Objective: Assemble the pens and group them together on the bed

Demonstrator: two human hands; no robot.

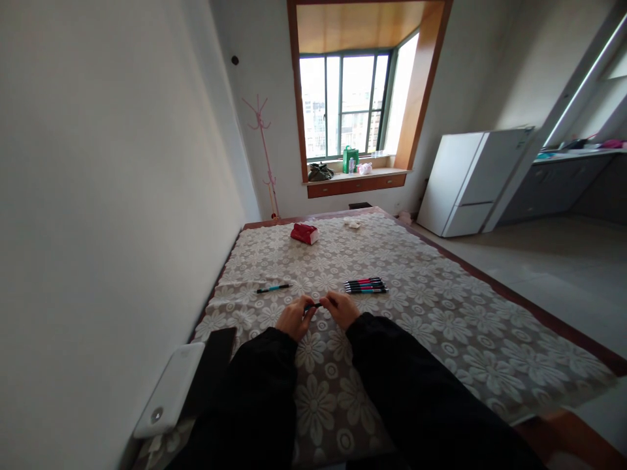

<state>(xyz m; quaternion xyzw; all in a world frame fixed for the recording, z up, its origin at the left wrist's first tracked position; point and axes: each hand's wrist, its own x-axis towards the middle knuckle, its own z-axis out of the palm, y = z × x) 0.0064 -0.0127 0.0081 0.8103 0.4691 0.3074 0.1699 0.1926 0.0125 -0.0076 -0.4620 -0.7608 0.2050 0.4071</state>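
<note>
My left hand (294,318) and my right hand (342,309) meet over the flower-patterned cloth (441,313) and both grip one dark pen (314,305), held level between them. Its middle shows between my fingers and both ends are hidden. A row of several pens (365,286) with pink and teal parts lies just beyond my right hand. A single teal pen (273,288) lies apart on the cloth, to the far left of my left hand. Black sleeves cover both my arms.
A white power bank (169,390) and a black flat object (215,356) lie at the near left edge by the wall. A red pouch (304,233) and a small white item (352,223) sit at the far end. A white fridge (470,179) stands at the right.
</note>
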